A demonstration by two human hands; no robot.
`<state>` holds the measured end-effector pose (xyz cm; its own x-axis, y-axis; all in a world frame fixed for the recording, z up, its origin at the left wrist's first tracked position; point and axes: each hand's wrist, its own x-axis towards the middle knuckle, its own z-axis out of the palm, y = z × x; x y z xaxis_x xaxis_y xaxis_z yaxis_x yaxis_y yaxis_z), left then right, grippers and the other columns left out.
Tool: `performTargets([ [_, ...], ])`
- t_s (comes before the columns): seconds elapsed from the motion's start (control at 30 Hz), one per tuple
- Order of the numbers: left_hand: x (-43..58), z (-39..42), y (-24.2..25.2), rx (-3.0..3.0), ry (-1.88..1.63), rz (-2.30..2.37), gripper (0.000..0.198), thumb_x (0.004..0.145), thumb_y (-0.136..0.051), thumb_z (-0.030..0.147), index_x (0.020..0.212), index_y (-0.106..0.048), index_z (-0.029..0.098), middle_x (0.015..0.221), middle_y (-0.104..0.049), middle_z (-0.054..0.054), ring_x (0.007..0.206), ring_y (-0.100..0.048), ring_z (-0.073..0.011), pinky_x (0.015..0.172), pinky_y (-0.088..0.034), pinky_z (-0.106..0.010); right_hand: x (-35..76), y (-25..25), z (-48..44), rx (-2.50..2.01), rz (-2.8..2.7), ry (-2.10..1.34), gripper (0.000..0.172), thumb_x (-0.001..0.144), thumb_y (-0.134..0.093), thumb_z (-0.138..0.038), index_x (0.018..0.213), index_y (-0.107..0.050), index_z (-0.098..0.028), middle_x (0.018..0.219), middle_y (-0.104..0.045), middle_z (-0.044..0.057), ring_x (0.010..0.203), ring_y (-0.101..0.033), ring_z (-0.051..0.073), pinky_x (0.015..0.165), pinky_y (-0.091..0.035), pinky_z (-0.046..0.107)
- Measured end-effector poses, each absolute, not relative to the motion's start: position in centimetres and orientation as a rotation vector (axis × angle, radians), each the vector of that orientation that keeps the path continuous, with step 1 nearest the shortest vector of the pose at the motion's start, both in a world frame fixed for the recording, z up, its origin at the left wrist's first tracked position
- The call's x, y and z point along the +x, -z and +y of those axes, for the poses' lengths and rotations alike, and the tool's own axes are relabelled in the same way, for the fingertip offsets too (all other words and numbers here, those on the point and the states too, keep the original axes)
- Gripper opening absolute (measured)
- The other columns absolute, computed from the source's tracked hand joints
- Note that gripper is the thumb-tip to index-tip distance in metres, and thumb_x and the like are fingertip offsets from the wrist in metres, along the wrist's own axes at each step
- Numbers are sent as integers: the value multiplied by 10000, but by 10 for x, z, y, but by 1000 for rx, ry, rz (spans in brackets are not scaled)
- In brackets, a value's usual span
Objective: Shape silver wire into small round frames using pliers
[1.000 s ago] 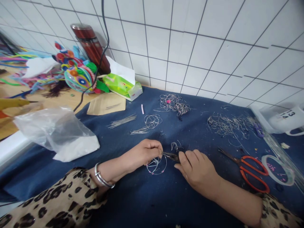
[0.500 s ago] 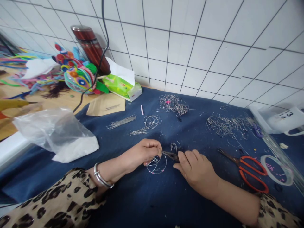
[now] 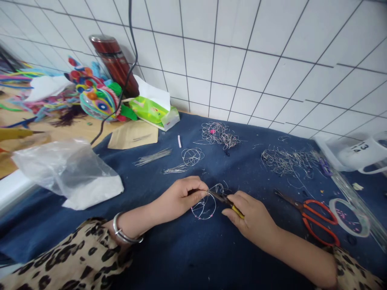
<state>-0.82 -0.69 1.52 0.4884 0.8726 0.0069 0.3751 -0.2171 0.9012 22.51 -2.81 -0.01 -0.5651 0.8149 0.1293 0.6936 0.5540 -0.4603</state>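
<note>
Pinched between the thumb and fingers of my left hand (image 3: 189, 196) is a round wire frame (image 3: 215, 209), with small pink beads along its lower edge. The frame hangs just above the dark blue cloth (image 3: 169, 257). My right hand (image 3: 252, 213) is closed around yellow-handled pliers (image 3: 237, 210). Their dark jaws meet the wire at the top of the ring, close to my left fingertips. Whether the jaws are fully closed is too small to tell. A small curl of loose wire (image 3: 220, 187) shows just behind the jaws.
Orange-handled scissors (image 3: 320, 217) and a clear round dish (image 3: 364, 225) with pink beads lie to the right. Behind are tangled wire heaps (image 3: 288, 159), straight wire pieces (image 3: 154, 157) and another wire ring (image 3: 192, 156). A plastic bag (image 3: 69, 169) sits left, a red flask (image 3: 113, 64) by the wall.
The pliers have turned in my right hand, and the yellow handle now shows. The beaded ring has shifted slightly right and swung round. My left hand keeps its pinch.
</note>
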Motion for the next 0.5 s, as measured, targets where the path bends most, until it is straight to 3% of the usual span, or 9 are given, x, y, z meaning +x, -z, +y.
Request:
performTargets([
  [0.2, -9, -9, -16, 1918, -691, 1043, 156, 862, -485, 204, 877, -630, 150, 768, -556, -23, 695, -517, -111, 652, -410, -233, 226, -1, -28, -1275, -2425, -654, 331, 880, -422, -432, 1020, -565, -168, 802, -547, 40, 731, -519, 153, 675, -448, 293],
  [0.5, -8, -10, -13, 1786, -712, 1070, 153, 845, -519, 236, 838, -640, 145, 757, -542, -20, 653, -496, -101, 603, -396, -221, 223, 1, -30, -1268, -2421, -586, 319, 880, -419, -434, 964, -564, -162, 779, -544, 40, 700, -515, 152, 632, -435, 276],
])
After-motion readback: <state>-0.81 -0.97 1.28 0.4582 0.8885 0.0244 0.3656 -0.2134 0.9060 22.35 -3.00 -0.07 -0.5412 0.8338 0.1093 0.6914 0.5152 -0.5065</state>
